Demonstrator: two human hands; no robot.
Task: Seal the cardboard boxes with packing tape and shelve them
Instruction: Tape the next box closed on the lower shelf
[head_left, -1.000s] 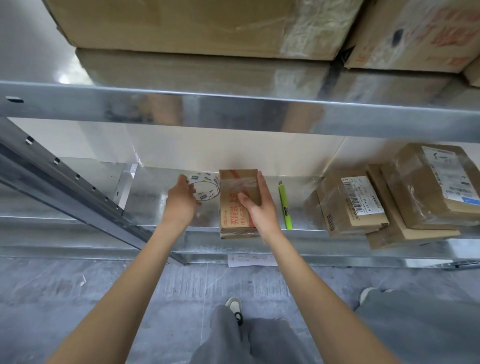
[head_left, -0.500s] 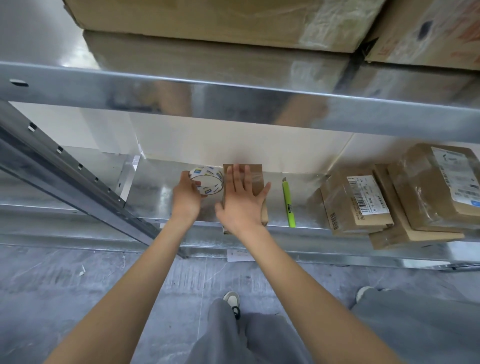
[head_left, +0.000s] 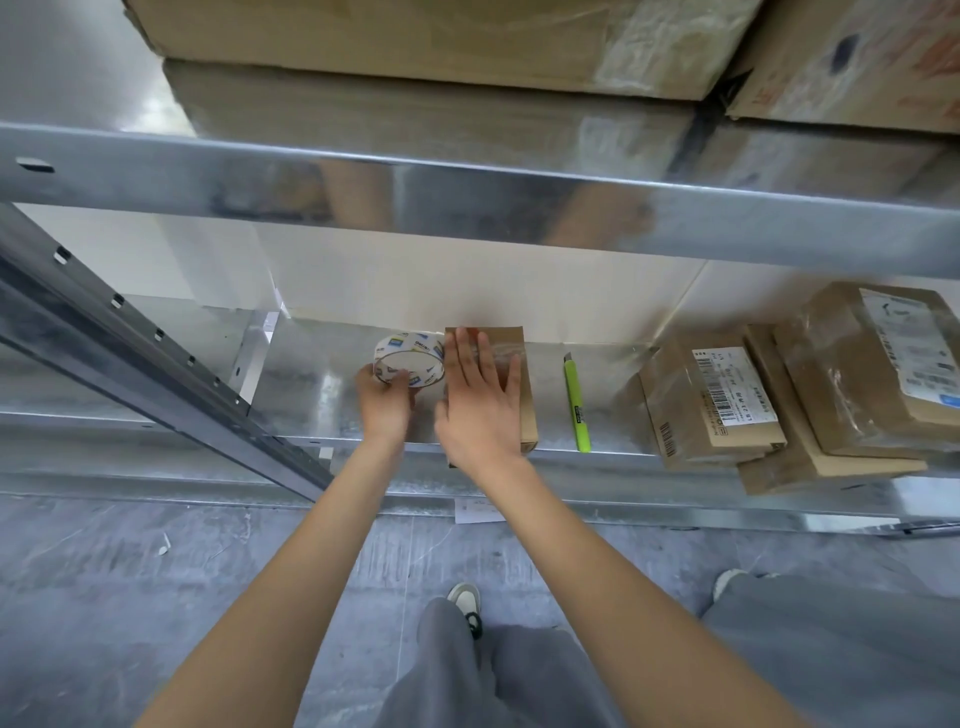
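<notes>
Since earlier, right hand (head_left: 480, 410) is being flattened, open-fingered, on small brown cardboard box (head_left: 511, 395), smoothing tape; white printed tape roll (head_left: 410, 360) is being gripped by left hand (head_left: 385, 402) at frame centre.

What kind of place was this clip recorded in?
Probably a warehouse or parcel stockroom: galvanised metal shelving, labelled taped parcels stacked on the shelf, large cartons above, and a bare concrete floor.

Small brown cardboard box (head_left: 506, 384): lying flat on metal shelf (head_left: 317, 384), clear tape glinting on top. Tape roll (head_left: 410, 359): white, printed, sitting just left.
</notes>
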